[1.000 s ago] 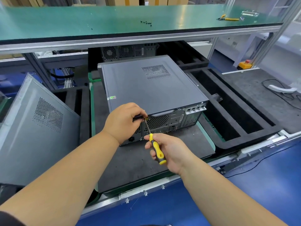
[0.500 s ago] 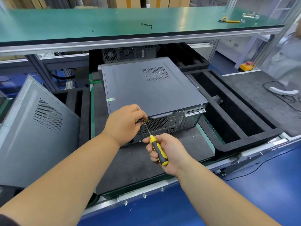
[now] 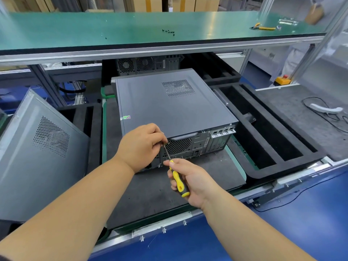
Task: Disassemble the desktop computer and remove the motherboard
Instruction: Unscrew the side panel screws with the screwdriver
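Note:
A grey desktop computer point(image 3: 169, 108) lies on its side on a dark foam mat point(image 3: 150, 193), its rear panel with fan grille and ports facing me. My right hand point(image 3: 190, 182) grips a yellow-and-black screwdriver point(image 3: 178, 182) whose shaft slants up to the left top edge of the rear panel. My left hand point(image 3: 140, 146) rests against that rear edge, with fingertips pinched around the screwdriver's tip; the tip and any screw there are hidden. The side cover is closed on the case.
A loose grey side panel point(image 3: 35, 151) leans at the left. Black foam trays point(image 3: 267, 140) with long slots lie to the right. A green shelf point(image 3: 131, 29) above carries several small screws point(image 3: 168, 32) and yellow pliers point(image 3: 263, 27). Another computer point(image 3: 145, 65) stands behind.
My head has tilted slightly, shifting the scene down in view. Both hands stay at the rear panel's left edge, the right hand and screwdriver handle dropping slightly.

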Tool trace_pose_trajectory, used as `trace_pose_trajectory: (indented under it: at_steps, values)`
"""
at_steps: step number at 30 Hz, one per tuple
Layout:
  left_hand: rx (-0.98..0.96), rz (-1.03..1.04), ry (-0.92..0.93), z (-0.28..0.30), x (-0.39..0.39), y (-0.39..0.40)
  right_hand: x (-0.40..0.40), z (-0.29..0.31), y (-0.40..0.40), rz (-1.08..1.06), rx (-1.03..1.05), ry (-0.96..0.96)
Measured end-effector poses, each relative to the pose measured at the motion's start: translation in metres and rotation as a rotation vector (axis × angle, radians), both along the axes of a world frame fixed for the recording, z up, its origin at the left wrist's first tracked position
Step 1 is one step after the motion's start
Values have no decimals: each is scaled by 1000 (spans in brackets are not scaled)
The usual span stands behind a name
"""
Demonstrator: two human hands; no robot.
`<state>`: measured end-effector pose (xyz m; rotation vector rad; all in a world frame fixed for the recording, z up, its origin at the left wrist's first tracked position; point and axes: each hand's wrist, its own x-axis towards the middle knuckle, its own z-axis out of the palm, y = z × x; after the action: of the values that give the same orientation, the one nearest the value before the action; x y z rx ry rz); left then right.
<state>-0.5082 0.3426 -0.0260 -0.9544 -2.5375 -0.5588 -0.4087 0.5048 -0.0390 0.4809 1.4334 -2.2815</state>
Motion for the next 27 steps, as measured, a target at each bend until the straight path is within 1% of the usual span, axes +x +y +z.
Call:
trace_pose_trajectory:
  at_steps: [6,10,12,19,23,27]
  values:
    - [-4,-9,1,0,0,0,0,4,-4,-2,87,-28]
    - [-12,-6,7,1,0,1,-2,14,-3,4,-58,-133]
    - [-22,-8,10,1,0,1,-3,17,-1,22,-84,-157]
    - [-28,-5,24,2,2,1,0,14,0,34,-61,-100]
    - [-47,-6,25,1,2,0,4,11,-3,12,7,-41]
    - [-56,-17,28,2,2,0,6,12,-7,-35,15,-59]
